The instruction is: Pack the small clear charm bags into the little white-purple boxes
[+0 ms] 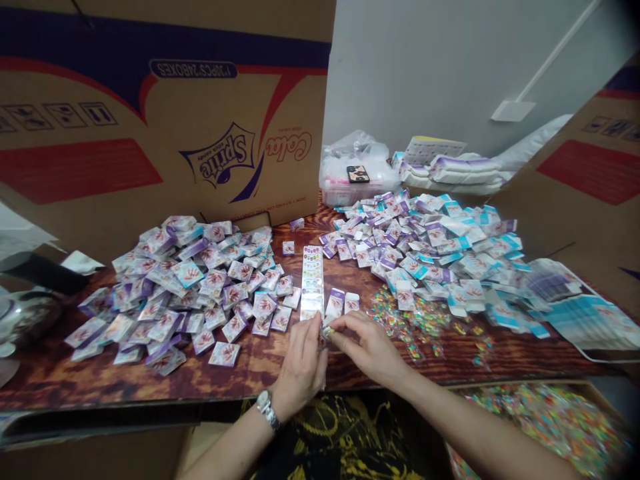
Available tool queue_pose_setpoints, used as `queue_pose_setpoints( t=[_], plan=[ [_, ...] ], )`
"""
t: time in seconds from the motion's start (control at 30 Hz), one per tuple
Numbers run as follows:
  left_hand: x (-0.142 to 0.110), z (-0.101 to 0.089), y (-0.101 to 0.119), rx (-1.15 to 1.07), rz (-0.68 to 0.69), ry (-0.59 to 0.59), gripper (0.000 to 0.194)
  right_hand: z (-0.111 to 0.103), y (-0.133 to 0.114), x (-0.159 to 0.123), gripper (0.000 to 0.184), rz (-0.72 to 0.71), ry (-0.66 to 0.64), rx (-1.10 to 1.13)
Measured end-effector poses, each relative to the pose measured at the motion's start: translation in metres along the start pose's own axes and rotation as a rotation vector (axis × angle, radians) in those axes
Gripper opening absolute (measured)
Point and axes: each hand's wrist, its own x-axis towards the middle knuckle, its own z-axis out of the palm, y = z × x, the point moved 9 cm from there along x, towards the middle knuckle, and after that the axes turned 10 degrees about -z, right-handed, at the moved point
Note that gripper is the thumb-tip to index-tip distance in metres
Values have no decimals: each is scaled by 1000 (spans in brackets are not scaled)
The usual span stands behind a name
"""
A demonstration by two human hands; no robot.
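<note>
A long strip of small colourful printed pictures (313, 270), which looks like a sticker strip, lies lengthwise on the table. My left hand (301, 360), with a watch on its wrist, is closed on the near part of this strip. Beside it my right hand (367, 347) pinches at the strip's right edge; its fingertips meet those of the left, and what is between them is too small to make out. Just beyond the right fingers lie two small white and purple boxes (335, 303). Little clear packets of coloured bits (410, 323) are scattered to the right.
Small closed boxes (200, 287) form a heap on the left. Another heap of flatter boxes (425, 240) spreads on the right. Large cartons (240, 180) stand behind and at far right. A box of coloured packets (545, 427) sits below the table's front edge.
</note>
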Motion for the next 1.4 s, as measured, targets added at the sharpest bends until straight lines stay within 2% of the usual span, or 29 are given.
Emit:
queue_pose_setpoints(
  t=[0.1, 0.33, 0.53, 0.73, 0.83, 1.07, 1.2, 1.3, 1.4],
  plan=[
    [-1, 3, 0, 8, 33, -36, 63, 2, 4, 4, 13, -1, -36, 11],
    [-2, -1, -1, -8, 9, -51, 64, 8, 21, 7, 19, 113, -96, 255],
    [1, 0, -2, 62, -12, -15, 66, -2, 8, 10, 17, 43, -41, 105],
    [1, -2, 5, 73, 77, 6, 68, 1, -9, 9, 12, -50, -62, -52],
    [2, -3, 6, 59, 81, 5, 67, -3, -11, 9, 6, -49, -39, -77],
    [0, -2, 3, 7, 53, 3, 66, -7, -14, 11, 6, -117, 26, -208],
    [1, -2, -1, -32, 13, 1, 63, -4, -18, 4, 11, -171, 53, -186],
    [1, -2, -10, -79, -80, -11, 60, 2, -13, -3, 18, -148, 11, -88],
    [-3, 3, -14, -133, -130, -63, 56, 12, -2, -9, 22, -74, -92, 35]
  ],
)
